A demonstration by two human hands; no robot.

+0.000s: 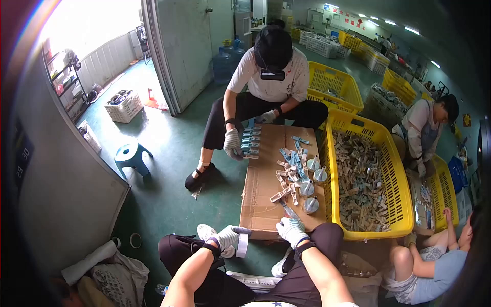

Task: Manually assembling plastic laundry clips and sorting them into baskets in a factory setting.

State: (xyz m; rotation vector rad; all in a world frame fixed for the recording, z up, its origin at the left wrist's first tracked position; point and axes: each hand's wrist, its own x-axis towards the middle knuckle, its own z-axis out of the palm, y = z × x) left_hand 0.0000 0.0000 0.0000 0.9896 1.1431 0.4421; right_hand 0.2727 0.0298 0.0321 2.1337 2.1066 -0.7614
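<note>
My left hand [227, 238], in a pale knit glove, is closed on a white roll of tape [242, 245] beside the near left corner of the cardboard sheet [261, 197]. At the cardboard's near edge my gloved right hand [292, 231] has its fingers closed around the lower end of a narrow, clear bluish strip [290, 211]; its exact kind is too small to tell. Just beyond lie loose pale clips [284, 193] and blue clips [295, 158]. Several clear cone-tipped pieces [307, 188] stand along the cardboard's right side.
Opposite me a gloved person [268, 71] handles a row of blue clips [250, 139]. A yellow crate [406, 197] full of clips borders the cardboard on the right. Other people [427, 125] sit at the right. A blue stool [132, 157] stands at the left.
</note>
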